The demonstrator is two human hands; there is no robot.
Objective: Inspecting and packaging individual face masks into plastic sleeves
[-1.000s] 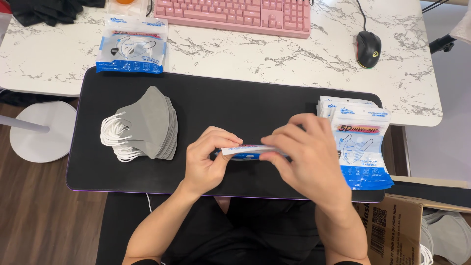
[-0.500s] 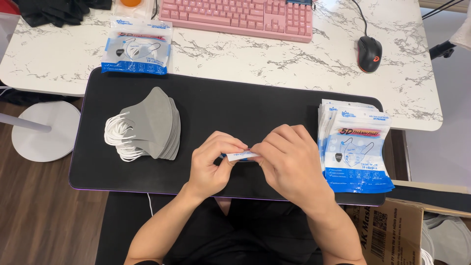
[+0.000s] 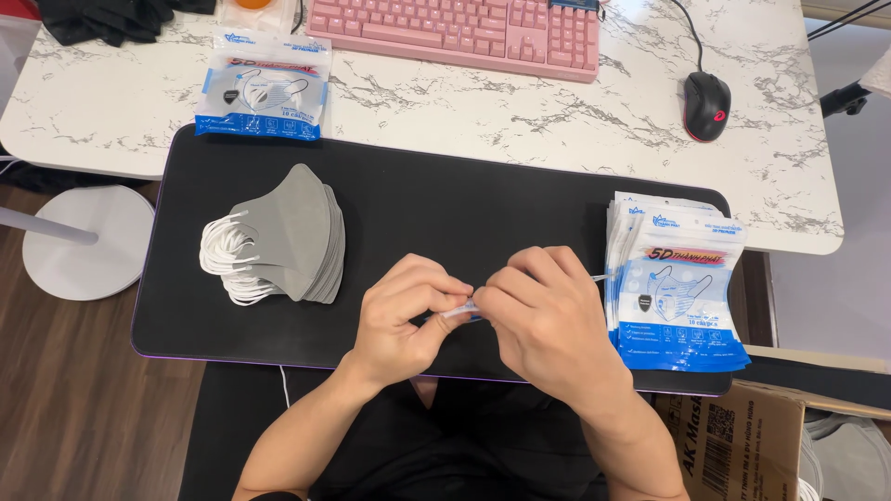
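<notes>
Both hands have drawn closer since the earlier frame, hiding most of the packet (image 3: 461, 310); head view: left hand (image 3: 408, 320) and right hand (image 3: 548, 325) are curled, each pinching an end of it over the black mat (image 3: 445, 199); it looks light, thin, slippery and floppy, best gripped at the edges; a clear film strip with a blue and white edge

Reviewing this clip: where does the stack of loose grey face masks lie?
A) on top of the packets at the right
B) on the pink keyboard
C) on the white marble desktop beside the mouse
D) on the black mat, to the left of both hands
D: the grey masks, white ear loops facing left, rest on the black mat, left of the left hand and right hand.
</notes>
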